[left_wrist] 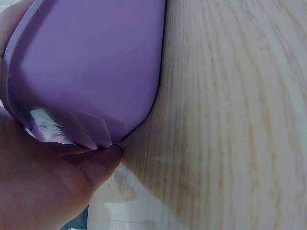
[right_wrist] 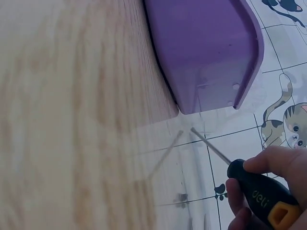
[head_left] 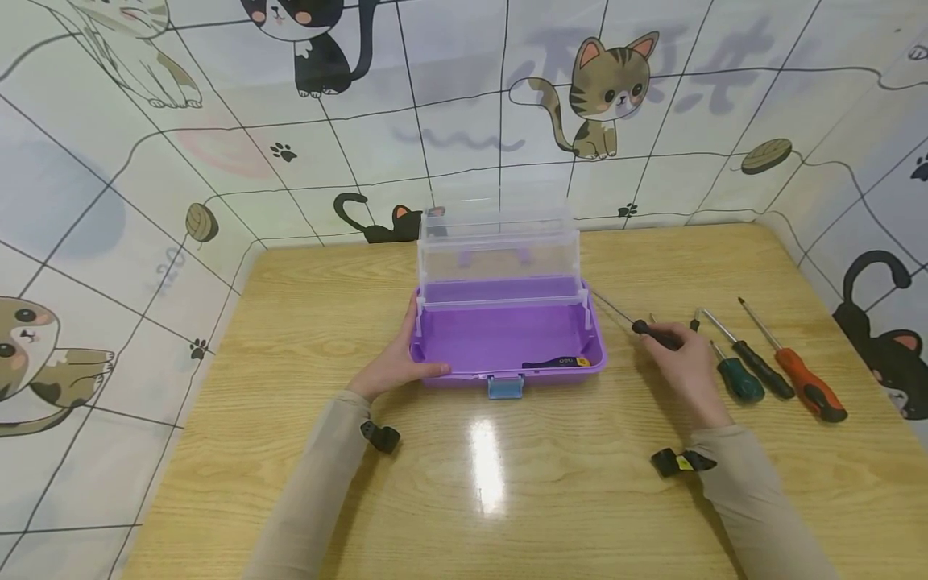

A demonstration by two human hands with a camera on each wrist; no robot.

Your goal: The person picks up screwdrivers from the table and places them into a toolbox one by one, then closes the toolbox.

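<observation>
Black screwdriver (right_wrist: 257, 190) was clamped in the right hand (head_left: 681, 354) at three o'clock of the purple toolbox (head_left: 467, 334), tip just beside its edge; wooden table (head_left: 580, 483) extended toward six. Lettering on it read "deli". Left hand (head_left: 395, 362) gripped the toolbox rim at eight; inside, at five, lay a black-and-yellow tool (head_left: 554, 362). Further screwdrivers (head_left: 801, 370) lay past three.

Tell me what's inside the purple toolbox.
Inside the purple toolbox, one black tool with a yellow end lies at the front, toward the right. Whatever is directly beneath it is covered and cannot be seen.
</observation>
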